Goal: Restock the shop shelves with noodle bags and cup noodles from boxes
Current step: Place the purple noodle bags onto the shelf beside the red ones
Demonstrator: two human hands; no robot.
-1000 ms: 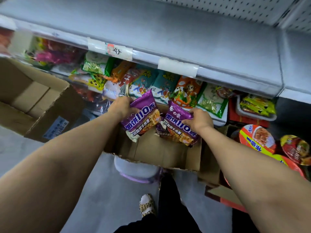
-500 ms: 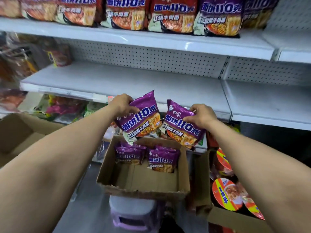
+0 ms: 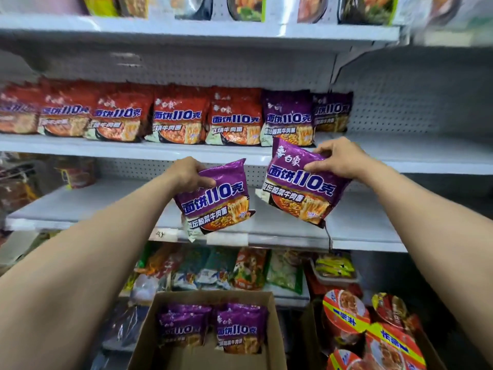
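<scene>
Nearest, the open cardboard box (image 3: pixel 274 329) sits low centre with two purple noodle bags (image 3: pixel 213 327) at its far end, cup noodles (image 3: pixel 373 332) just to its right. Both arms reach up and forward: left hand (image 3: pixel 188 173) pinches the top corner of one purple bag (image 3: pixel 216 201), right hand (image 3: pixel 338 158) grips the top edge of another (image 3: pixel 301 185), higher and tilted. Behind them the bare middle shelf (image 3: pixel 80 204) has room; the stocked shelf (image 3: pixel 426 153) above holds red and purple bags, free right of the purple ones.
</scene>
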